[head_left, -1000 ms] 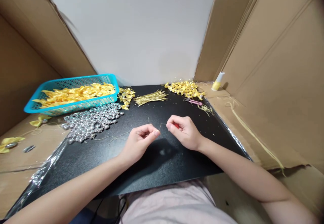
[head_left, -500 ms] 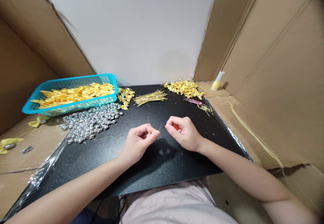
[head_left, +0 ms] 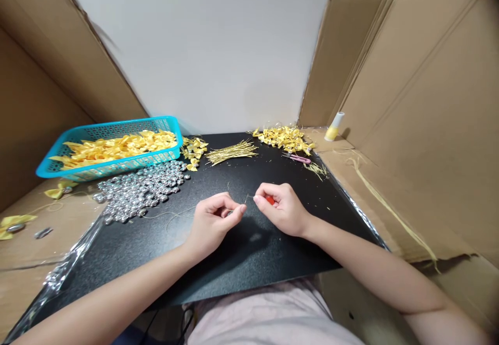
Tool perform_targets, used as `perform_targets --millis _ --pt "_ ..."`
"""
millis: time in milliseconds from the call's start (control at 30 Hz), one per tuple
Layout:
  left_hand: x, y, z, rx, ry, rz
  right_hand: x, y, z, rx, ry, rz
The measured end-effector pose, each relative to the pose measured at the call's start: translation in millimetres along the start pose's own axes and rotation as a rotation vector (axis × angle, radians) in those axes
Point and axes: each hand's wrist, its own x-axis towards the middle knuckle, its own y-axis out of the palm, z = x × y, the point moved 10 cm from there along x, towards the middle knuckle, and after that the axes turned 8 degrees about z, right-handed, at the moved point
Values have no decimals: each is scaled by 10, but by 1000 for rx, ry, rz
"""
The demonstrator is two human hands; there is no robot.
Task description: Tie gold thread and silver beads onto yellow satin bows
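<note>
Pinching: left hand (head_left: 212, 225) closed on gold thread (head_left: 183, 209), which trails over the black worktop (head_left: 249, 262).
Right hand (head_left: 284, 212): closed on red-handled tool (head_left: 270, 200), thin tip facing the thread.
Advice: probably brace wrists, leave short thread stub.

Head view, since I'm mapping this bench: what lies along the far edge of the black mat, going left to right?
Turquoise basket of yellow bows → loose yellow bows → bundle of gold wires → pile of yellow bows → yellow thread spool.
</note>
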Motion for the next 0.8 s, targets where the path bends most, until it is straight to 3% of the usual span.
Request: perform_targets --millis 800 --pt "-13 1 -54 76 56 -1 -7 14 -39 16 20 1"
